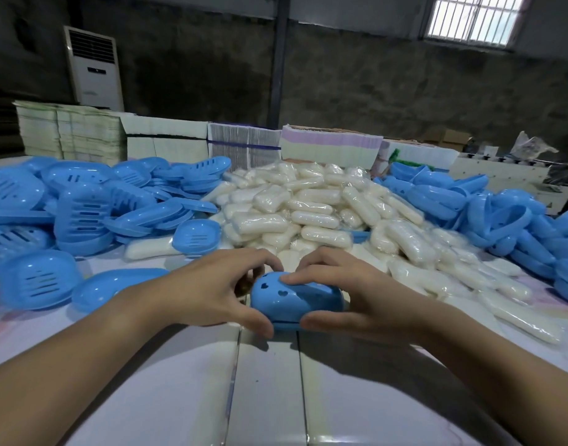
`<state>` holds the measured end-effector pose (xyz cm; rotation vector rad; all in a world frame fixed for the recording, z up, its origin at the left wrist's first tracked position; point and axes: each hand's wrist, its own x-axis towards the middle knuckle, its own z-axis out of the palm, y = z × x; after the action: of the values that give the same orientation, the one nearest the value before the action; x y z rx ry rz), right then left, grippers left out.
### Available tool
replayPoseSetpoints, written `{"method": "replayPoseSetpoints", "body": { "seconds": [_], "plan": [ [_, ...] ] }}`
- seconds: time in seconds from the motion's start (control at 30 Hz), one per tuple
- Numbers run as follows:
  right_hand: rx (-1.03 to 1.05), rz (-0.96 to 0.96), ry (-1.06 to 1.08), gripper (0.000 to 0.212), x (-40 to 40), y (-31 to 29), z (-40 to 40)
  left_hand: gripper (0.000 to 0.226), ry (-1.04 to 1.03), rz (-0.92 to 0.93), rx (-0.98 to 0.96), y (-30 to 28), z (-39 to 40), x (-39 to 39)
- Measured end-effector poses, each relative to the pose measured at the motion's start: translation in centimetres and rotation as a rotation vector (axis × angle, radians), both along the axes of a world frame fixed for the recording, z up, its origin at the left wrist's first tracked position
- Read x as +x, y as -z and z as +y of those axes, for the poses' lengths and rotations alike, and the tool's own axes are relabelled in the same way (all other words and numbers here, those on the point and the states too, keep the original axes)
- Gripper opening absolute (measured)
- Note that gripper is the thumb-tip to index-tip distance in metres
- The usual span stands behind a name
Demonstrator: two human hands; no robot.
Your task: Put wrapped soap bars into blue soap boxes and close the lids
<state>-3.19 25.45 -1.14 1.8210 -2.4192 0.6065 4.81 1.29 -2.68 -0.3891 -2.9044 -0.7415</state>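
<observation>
Head view: left hand [208,289] and right hand [347,296] clasp a blue soap box [295,299] (lid down).

Blue soap box [297,300] sits lid-down-closed at table centre, domed lid on top with heart-shaped cutouts. Wrapped soap bars [311,204], white in clear film, heaped behind it. Loose blue box halves piled left [80,201] and right [501,217] of the heap.
</observation>
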Motion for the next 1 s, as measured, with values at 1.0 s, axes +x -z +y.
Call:
{"method": "replayPoseSetpoints", "body": {
  "seconds": [1.0],
  "plan": [
    [-0.108,-0.218,0.061,0.066,-1.0,-0.1,0.5,0.039,0.092,0.523,-0.318,-0.2,0.9,0.6]
  ]
}}
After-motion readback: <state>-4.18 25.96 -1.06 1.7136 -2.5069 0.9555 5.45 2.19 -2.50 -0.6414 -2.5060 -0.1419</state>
